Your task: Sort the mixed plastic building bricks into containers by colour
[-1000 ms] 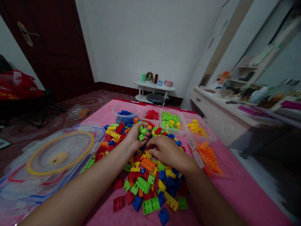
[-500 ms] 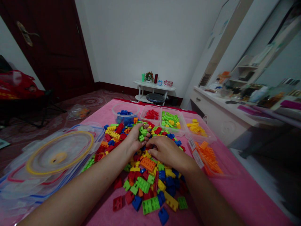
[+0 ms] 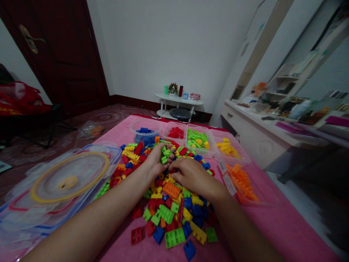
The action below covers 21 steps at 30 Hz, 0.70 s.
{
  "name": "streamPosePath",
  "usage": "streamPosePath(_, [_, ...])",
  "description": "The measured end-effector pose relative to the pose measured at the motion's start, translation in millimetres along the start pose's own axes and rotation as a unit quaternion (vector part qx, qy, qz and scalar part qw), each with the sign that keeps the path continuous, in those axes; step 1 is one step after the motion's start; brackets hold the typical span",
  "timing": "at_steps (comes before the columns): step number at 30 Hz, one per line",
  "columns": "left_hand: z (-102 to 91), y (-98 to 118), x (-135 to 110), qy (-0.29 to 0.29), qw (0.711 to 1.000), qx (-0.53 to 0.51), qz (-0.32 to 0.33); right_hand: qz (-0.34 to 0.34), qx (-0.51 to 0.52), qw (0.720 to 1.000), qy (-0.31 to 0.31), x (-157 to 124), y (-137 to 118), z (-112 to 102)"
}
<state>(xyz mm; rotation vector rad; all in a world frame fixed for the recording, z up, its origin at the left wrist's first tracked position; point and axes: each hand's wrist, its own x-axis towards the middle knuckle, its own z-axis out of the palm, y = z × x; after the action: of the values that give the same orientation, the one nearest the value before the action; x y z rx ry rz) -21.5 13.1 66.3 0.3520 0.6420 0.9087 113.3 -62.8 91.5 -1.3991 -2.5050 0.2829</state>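
A heap of plastic building bricks [image 3: 166, 203] in several colours lies on the pink tabletop [image 3: 275, 233]. My left hand [image 3: 156, 160] is cupped palm-up over the heap, fingers curled round a handful of green bricks [image 3: 165, 154]. My right hand [image 3: 192, 175] rests palm-down on the heap just right of it, fingertips bent into the bricks close to the left hand; what they pinch is hidden.
Clear tubs stand behind the heap: blue bricks [image 3: 145, 133], red bricks [image 3: 176, 133], green bricks [image 3: 198, 140], yellow bricks [image 3: 229, 149], orange bricks [image 3: 242, 182]. A stack of clear lids [image 3: 65, 178] lies at the left. A white desk [image 3: 261, 134] stands to the right.
The right hand has crept slightly left, toward the left hand. The left hand still holds its green bricks in the same place.
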Motion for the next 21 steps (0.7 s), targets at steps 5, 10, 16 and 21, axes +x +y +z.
streamPosePath(5, [-1.1, -0.5, 1.3, -0.005, 1.000, 0.002, -0.002, -0.004, 0.004, 1.000, 0.005, 0.1, 0.3, 1.2])
streamPosePath(10, [-2.0, -1.3, 2.5, -0.009, 1.000, -0.003, 0.001, -0.001, 0.009, 1.000, 0.001, 0.0, 0.3, 1.7])
streamPosePath(16, [-1.9, -1.8, 2.3, -0.006, 1.000, -0.003, 0.002, -0.004, 0.001, 1.000, 0.001, -0.3, -1.9, 0.6])
streamPosePath(21, [-1.0, -1.9, 0.5, -0.009, 1.000, -0.004, -0.003, -0.001, -0.004, 1.000, -0.005, -0.7, -4.0, 0.0])
